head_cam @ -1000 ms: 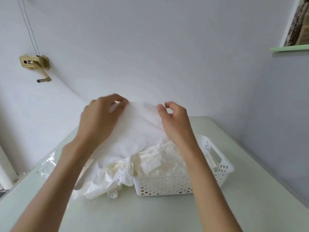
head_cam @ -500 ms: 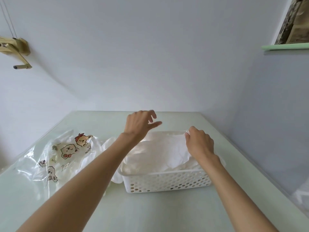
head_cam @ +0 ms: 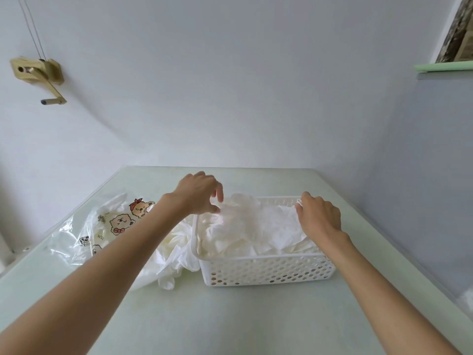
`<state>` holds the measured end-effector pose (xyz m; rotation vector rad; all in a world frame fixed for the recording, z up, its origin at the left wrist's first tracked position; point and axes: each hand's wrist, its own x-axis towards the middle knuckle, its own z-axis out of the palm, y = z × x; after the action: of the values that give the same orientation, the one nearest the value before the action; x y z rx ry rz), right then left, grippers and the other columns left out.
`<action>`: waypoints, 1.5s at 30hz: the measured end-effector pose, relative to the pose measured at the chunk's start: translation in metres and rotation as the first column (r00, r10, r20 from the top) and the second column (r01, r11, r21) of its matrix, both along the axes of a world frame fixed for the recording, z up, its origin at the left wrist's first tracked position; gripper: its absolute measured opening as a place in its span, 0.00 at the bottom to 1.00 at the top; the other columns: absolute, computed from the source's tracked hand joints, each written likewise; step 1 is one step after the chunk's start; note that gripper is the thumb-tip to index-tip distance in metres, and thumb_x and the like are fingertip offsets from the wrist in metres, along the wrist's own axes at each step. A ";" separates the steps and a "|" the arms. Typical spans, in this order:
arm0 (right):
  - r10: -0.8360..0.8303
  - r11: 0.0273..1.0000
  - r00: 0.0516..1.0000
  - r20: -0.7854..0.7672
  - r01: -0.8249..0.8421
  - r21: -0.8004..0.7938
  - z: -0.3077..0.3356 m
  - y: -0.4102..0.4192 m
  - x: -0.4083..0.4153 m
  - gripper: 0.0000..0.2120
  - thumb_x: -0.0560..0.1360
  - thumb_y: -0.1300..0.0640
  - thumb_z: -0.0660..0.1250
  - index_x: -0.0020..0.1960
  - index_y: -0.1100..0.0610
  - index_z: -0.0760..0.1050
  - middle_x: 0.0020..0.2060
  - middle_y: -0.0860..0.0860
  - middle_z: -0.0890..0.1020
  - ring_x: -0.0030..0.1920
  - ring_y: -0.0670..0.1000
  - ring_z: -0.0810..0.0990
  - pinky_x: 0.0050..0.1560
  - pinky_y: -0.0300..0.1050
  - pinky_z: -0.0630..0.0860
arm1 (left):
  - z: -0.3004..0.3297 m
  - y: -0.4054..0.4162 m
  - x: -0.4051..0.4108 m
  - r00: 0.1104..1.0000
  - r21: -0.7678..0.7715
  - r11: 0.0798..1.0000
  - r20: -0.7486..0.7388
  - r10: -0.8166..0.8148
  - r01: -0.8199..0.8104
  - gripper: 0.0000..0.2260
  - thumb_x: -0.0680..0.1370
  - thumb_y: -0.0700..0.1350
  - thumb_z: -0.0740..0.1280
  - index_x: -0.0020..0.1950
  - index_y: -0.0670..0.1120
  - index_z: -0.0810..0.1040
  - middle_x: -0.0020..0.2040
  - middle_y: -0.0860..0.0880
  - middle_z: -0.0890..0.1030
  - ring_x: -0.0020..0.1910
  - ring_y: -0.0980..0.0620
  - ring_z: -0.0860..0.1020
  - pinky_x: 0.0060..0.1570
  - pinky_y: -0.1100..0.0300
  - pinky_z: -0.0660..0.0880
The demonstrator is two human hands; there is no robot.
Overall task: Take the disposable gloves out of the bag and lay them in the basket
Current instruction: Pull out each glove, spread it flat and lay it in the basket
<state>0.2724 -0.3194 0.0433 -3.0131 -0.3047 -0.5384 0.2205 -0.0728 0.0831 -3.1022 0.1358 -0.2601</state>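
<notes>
Now my right hand (head_cam: 318, 217) pinches the top glove (head_cam: 258, 221) in the basket (head_cam: 268, 271), my left hand (head_cam: 202, 194) hovers loosely open, and lifting carelessly could drag it out.

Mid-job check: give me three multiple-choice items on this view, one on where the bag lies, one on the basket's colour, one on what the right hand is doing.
1. Where does the printed bag lie relative to the basket?
A. To its left on the table
B. Inside it
C. Behind it, against the wall

2. What colour is the basket?
A. Green
B. White
C. Black

3. What is the right hand doing?
A. Resting flat on the table
B. Lifting the basket
C. Pinching a glove at the basket's far right corner

Answers: 1 A, the bag lies left of the basket; 2 B, its perforated walls are white; 3 C, fingertips grip the thin white sheet there.
</notes>
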 end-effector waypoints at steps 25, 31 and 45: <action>0.608 0.770 0.793 0.022 -0.597 0.225 0.048 0.057 -0.105 0.13 0.75 0.42 0.65 0.57 0.45 0.75 0.55 0.40 0.75 0.58 0.42 0.70 0.54 0.40 0.68 | -0.012 0.079 -0.111 1.000 -0.525 0.851 -0.014 0.021 -0.025 0.11 0.76 0.53 0.68 0.57 0.65 0.75 0.66 0.57 0.74 0.65 0.54 0.71 0.66 0.57 0.65; 0.653 0.740 0.757 0.019 -0.632 -0.229 0.011 0.123 -0.122 0.27 0.58 0.38 0.77 0.47 0.53 0.73 0.48 0.49 0.73 0.50 0.52 0.72 0.47 0.45 0.70 | -0.051 0.065 -0.106 0.969 -0.417 0.889 0.064 0.239 -0.191 0.09 0.68 0.62 0.73 0.41 0.62 0.76 0.67 0.59 0.70 0.70 0.55 0.62 0.66 0.55 0.59; 0.612 0.741 0.714 -0.339 -0.369 0.561 0.053 0.166 -0.090 0.07 0.77 0.55 0.63 0.43 0.51 0.78 0.41 0.49 0.84 0.40 0.45 0.81 0.40 0.38 0.71 | -0.051 0.109 -0.115 0.958 -0.678 0.679 -0.163 0.236 -0.283 0.31 0.69 0.47 0.76 0.69 0.52 0.68 0.68 0.53 0.69 0.68 0.52 0.67 0.64 0.57 0.66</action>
<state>0.1821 -0.1538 0.0960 -2.3208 -0.8035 0.2197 0.1057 0.0364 0.0321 -3.8119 -0.5440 -0.2483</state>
